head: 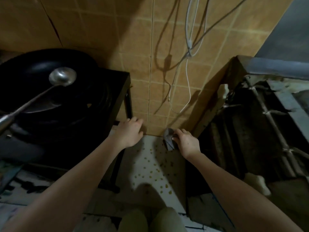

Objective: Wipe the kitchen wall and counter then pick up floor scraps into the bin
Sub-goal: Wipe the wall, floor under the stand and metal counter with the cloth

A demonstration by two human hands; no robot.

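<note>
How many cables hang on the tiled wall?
3, it seems: a white cable dangling lowest, a thicker white looped one above it, and a dark cable crossing from the upper right. Their shadows may mislead; more may hang above the frame.

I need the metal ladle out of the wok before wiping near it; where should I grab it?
Take the long steel ladle by its handle, coming from the lower left. Its bowl rests inside the black wok, while the handle slants out over the rim toward you.

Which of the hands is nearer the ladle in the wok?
Left. The left hand grips the stand's corner just below-right of the ladle; the right hand holds a rag farther right.
</note>
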